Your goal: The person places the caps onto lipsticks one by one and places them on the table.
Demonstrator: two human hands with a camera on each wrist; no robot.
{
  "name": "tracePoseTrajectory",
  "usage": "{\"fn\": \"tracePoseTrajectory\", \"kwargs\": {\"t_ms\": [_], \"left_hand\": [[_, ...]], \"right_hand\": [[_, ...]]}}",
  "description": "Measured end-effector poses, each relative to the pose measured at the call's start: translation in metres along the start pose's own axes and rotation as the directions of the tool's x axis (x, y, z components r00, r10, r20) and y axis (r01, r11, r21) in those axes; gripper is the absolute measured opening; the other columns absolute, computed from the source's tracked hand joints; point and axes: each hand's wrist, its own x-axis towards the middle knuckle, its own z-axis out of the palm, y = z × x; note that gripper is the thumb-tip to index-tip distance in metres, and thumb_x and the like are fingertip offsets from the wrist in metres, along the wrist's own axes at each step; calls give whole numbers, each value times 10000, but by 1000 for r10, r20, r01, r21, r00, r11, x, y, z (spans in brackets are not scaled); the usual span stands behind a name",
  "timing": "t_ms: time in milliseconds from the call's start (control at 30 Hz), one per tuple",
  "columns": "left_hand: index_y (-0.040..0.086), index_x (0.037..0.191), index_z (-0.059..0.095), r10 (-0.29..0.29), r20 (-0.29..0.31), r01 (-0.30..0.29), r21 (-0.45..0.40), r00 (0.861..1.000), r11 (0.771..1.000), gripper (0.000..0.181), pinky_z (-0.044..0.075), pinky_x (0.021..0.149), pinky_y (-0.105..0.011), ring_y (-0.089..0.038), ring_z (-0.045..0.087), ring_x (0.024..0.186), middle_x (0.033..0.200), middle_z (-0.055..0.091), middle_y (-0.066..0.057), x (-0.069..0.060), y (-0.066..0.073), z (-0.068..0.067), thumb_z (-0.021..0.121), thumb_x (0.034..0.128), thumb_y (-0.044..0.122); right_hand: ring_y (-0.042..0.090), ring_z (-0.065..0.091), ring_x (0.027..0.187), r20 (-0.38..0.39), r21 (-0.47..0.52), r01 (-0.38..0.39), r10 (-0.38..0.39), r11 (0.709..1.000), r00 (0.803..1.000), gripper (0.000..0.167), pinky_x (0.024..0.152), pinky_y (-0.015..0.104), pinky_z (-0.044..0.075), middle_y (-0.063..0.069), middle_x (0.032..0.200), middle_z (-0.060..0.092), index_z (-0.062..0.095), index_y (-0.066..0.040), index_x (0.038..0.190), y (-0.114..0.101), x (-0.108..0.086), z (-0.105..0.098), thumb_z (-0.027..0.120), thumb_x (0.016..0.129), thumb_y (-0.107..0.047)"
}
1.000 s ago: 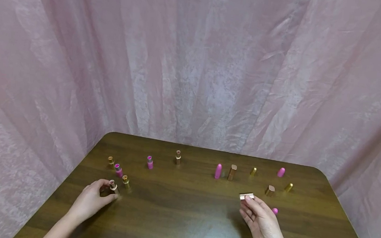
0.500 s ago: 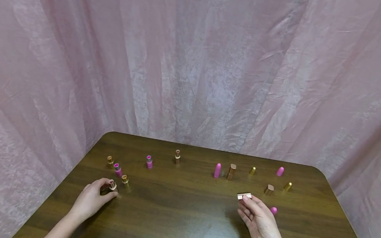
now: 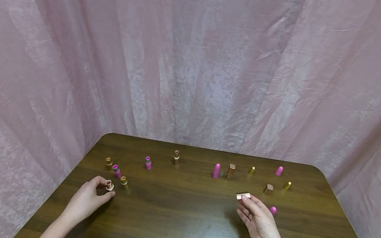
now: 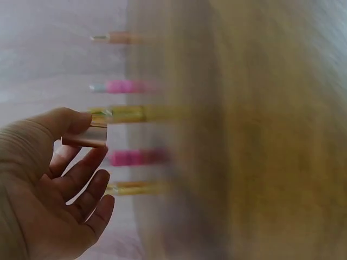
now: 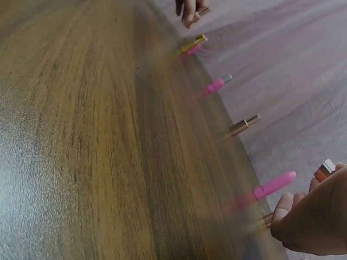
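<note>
My left hand [image 3: 84,199] pinches a rose-gold lipstick tube [image 3: 110,185] between thumb and index finger, cap off. In the left wrist view that tube [image 4: 89,135] looks raised off the table, its other fingers spread loosely below. On the right, my right hand [image 3: 259,220] pinches a rose-gold lipstick cap [image 3: 243,196] above the table, held sideways under the thumb. Near the left hand stand an uncapped gold lipstick tube [image 3: 124,182], a pink one [image 3: 116,171] and another gold one [image 3: 109,162]. A pink cap [image 3: 272,210] is beside the right hand, partly hidden by it.
Farther back stand a pink tube [image 3: 148,163] and a rose-gold tube [image 3: 177,157], both uncapped. A closed pink lipstick [image 3: 217,170] and a closed rose-gold one [image 3: 231,172] stand right of centre. Several loose caps, including a rose-gold cap [image 3: 268,189], stand at the right. Pink curtains surround the table [image 3: 174,217].
My left hand has shifted slightly left with the rose-gold tube, which now looks lifted and tilted. The right hand keeps its hold on the cap and has hardly moved.
</note>
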Motion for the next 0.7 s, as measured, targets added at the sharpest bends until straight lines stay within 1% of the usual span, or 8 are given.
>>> {"fn": "tracePoseTrajectory", "kwargs": {"t_ms": [133,200,267,400,500,600,700], "left_hand": [[161,1035,641,36,-14,-36,-14,999,999,270,480,821,-458,-232,610,974,1034,709,21,-1,21,-5,815,880,297],[173,1030,653,72,-29,-72,-30,997,997,255,478,855,-490,-251,619,1004,1029,712,36,-1,32,-5,823,870,274],[200,1022,666,105,-45,-107,-35,993,994,242,478,881,-500,-241,626,1024,1021,707,72,0,43,-3,834,859,258],[268,993,685,168,-65,-171,-40,984,984,235,481,873,-446,-154,621,984,987,691,154,3,61,4,851,834,217],[289,994,696,209,-63,-212,-32,976,977,242,467,816,-396,-91,580,913,942,667,188,7,73,11,854,828,214],[305,979,698,255,-52,-256,-18,966,966,236,444,786,-363,-80,545,864,891,646,205,11,84,18,858,825,226],[323,944,700,308,-43,-308,-1,951,951,225,439,773,-344,-90,540,850,853,618,219,16,96,25,862,821,228]], "right_hand": [[128,621,929,-3,6,1,-1,1000,1000,93,919,325,527,-38,959,687,571,-126,1095,0,0,0,618,1017,-106],[127,623,928,-3,7,2,-2,1000,1000,93,915,322,528,-38,958,687,570,-124,1094,0,0,0,618,1017,-106],[124,621,931,1,3,4,-4,1000,1000,101,916,320,528,-39,962,685,565,-122,1104,0,0,-1,616,1018,-109],[122,611,942,1,0,1,-1,1000,1000,134,932,325,520,-42,969,677,544,-117,1131,0,1,0,617,1018,-119],[128,600,952,-6,4,-5,5,1000,1000,152,939,328,514,-42,972,669,530,-114,1142,0,2,0,617,1018,-127],[127,596,957,-9,6,-9,9,1000,1000,150,936,325,512,-42,972,668,524,-115,1150,0,2,-1,608,1026,-132],[123,599,957,-7,8,-8,9,1000,1000,141,939,327,511,-47,972,673,524,-120,1156,0,2,-2,595,1035,-130]]}}
